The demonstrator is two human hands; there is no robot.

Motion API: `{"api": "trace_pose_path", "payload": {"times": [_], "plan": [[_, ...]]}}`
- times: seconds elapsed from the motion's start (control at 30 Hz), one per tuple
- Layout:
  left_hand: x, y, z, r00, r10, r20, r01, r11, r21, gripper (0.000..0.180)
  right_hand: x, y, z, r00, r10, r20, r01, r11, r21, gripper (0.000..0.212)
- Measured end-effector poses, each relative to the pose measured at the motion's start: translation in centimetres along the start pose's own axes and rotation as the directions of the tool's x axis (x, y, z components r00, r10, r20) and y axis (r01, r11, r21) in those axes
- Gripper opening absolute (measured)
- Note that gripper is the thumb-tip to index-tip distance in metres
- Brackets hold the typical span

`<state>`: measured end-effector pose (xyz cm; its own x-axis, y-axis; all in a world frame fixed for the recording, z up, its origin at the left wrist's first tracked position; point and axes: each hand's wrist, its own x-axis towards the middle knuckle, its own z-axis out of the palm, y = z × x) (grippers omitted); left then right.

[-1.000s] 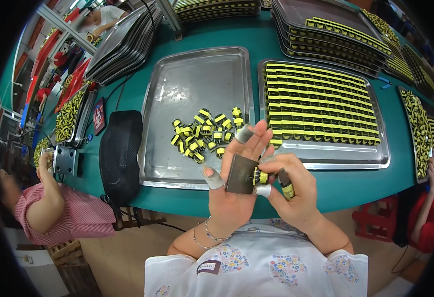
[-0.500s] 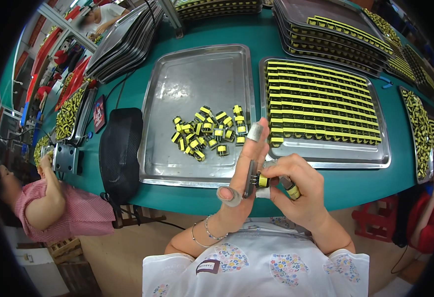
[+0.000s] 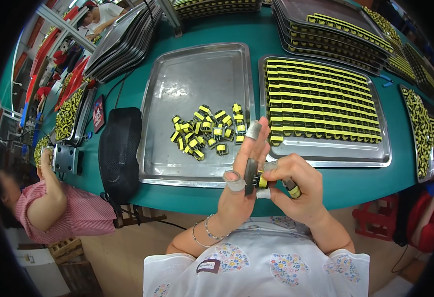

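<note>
My left hand [image 3: 241,185] is raised on edge with straight fingers, holding a narrow dark plate [image 3: 250,177] along its palm side. Pale covers wrap its thumb and a fingertip. Between thumb and finger, my right hand [image 3: 301,183] pinches a small black transformer with yellow tape [image 3: 263,182]; its metal pins point at the plate, and I cannot tell whether they touch. A second transformer [image 3: 293,189] is tucked in the curled fingers of the same hand. Beyond, a loose pile of transformers [image 3: 197,141] lies on a metal tray [image 3: 192,69].
To the right, another metal tray [image 3: 321,156] carries neat rows of transformers [image 3: 323,104]. Stacked trays [image 3: 326,24] stand behind it, more trays [image 3: 123,42] at back left. A black mesh cushion [image 3: 120,153] lies left. Co-workers [image 3: 53,203] sit nearby.
My left hand has tilted slightly, its thumb moving a little up and right. The pinched transformer and the right hand have barely shifted.
</note>
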<state>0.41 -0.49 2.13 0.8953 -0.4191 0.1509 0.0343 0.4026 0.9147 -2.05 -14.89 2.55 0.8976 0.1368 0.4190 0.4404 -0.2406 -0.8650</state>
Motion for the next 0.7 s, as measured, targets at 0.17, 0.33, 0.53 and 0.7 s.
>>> {"api": "trace_pose_path", "payload": {"times": [0.17, 0.33, 0.53, 0.7], "plan": [[0.0, 0.3, -0.3, 0.991, 0.058, 0.121, -0.063, 0.998, 0.031, 0.1, -0.1, 0.1, 0.4, 0.998, -0.032, -0.048, 0.032, 0.999, 0.004, 0.023], [-0.4, -0.8, -1.0, 0.978, 0.03, 0.205, -0.052, 0.993, 0.103, 0.089, -0.9, 0.6, 0.6, 0.998, 0.006, -0.058, -0.002, 0.997, 0.071, 0.021], [-0.8, -1.1, 0.2, 0.994, 0.106, -0.02, -0.1, 0.975, 0.197, 0.093, -1.7, 1.2, 1.4, 0.986, -0.042, -0.161, 0.046, 0.999, 0.022, 0.029], [-1.1, -1.5, -0.7, 0.985, 0.138, 0.108, -0.163, 0.947, 0.277, 0.087, -1.3, 1.4, 0.7, 0.998, 0.005, -0.066, 0.001, 0.997, 0.079, 0.03]]}}
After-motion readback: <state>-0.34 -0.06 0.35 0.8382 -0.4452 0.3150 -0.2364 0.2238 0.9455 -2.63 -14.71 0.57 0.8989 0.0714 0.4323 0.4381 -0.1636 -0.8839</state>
